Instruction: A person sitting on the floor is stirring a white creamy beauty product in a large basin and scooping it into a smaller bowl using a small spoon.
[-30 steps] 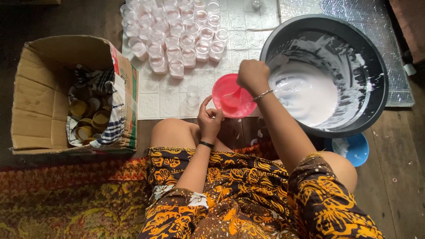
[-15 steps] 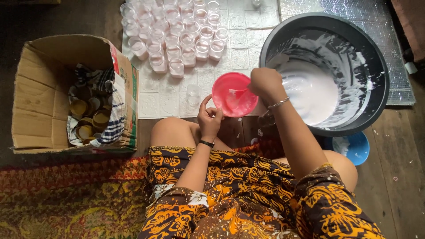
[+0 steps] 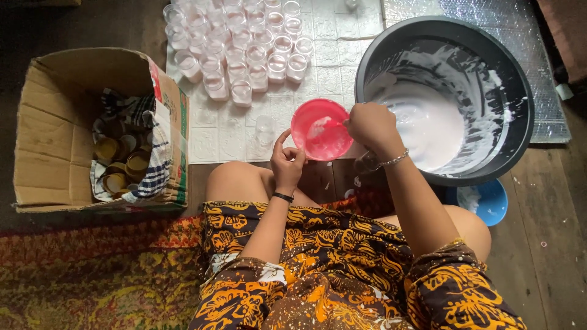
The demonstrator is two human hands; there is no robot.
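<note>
My right hand [image 3: 372, 127] grips the rim of a pink plastic dipper [image 3: 319, 129] that has white liquid in it. It holds the dipper just left of a large black basin [image 3: 516, 98] of white liquid. My left hand [image 3: 287, 162] is curled under the dipper's near edge. It seems to hold a small clear cup, mostly hidden by the fingers and the dipper. A single empty clear cup [image 3: 264, 126] stands on the white mat [image 3: 211, 137] just left of the dipper.
Several small clear cups [image 3: 244, 43], most filled, stand in rows at the back of the mat. A cardboard box [image 3: 55, 79] at the left holds a checked cloth and round lids. A blue bowl [image 3: 489, 205] lies by my right knee. A patterned rug covers the near floor.
My right hand has shifted a little right and toward me, tilting the pink dipper over my left hand. The left hand has stayed in place.
</note>
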